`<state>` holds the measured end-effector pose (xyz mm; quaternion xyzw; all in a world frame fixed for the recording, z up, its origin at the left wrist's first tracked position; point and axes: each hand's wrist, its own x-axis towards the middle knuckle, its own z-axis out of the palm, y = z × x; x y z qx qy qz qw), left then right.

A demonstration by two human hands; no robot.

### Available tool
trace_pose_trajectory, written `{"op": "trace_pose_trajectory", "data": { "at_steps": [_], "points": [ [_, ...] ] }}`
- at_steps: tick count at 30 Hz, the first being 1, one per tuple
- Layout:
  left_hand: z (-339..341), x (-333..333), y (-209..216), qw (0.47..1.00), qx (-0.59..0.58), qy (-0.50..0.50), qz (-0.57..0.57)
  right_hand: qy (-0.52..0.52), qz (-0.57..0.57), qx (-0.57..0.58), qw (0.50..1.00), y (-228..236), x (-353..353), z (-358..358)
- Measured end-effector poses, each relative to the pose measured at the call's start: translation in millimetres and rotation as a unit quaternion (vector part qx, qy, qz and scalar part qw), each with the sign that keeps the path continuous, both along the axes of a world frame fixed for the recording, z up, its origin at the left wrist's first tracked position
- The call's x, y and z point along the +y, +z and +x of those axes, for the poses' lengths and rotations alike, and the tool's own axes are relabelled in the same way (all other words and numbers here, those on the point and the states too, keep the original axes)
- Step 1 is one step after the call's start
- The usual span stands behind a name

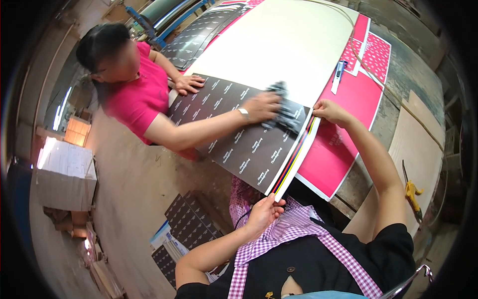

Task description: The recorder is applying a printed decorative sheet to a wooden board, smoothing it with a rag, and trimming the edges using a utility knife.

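Note:
A dark grey-brown printed sheet [224,107] with white lettering lies over the near end of a large cream sheet [279,42]. Along its near right edge runs a white margin with coloured stripes [294,158]. My left hand [265,214] pinches the sheet's lower corner between thumb and fingers, close to my apron. At the upper right corner, my right hand [332,112] grips the same edge. A co-worker in a pink shirt [132,94] leans in from the left. One of their hands presses a blurred dark cloth [283,110] on the sheet; the other rests flat at its far left corner.
Pink printed sheets [343,144] lie under the cream sheet on the right, with a utility knife [339,77] on them. Farther right is a yellow-handled tool [412,194] on a board. A thin cable [378,82] crosses the table. Dark sheets [191,219] are stacked below left.

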<state>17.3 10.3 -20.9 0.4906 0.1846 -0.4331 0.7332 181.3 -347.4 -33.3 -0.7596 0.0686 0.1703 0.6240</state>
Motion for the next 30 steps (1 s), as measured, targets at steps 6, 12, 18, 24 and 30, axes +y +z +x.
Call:
{"op": "trace_pose_trajectory", "data": {
  "at_steps": [6, 12, 18, 24, 30],
  "points": [
    [-2, 4, -11, 1.0, -0.008, -0.001, -0.02, -0.031, 0.043, -0.018, 0.998, -1, -3, -7],
    [-5, 6, -32, 0.999, 0.001, 0.025, -0.035, -0.031, 0.044, -0.021, 0.998, -8, -3, -6],
    [-11, 8, -58, 0.999, 0.003, 0.024, -0.048, -0.034, -0.018, -0.032, 0.999, -8, 1, -3],
    [-10, 5, -38, 0.999, 0.0, 0.02, -0.025, -0.07, -0.035, -0.028, 0.997, -14, 1, -2],
    [-8, 10, -32, 0.998, -0.01, 0.0, -0.064, -0.064, -0.069, 0.017, 0.995, 6, 11, -3]
  ]
}}
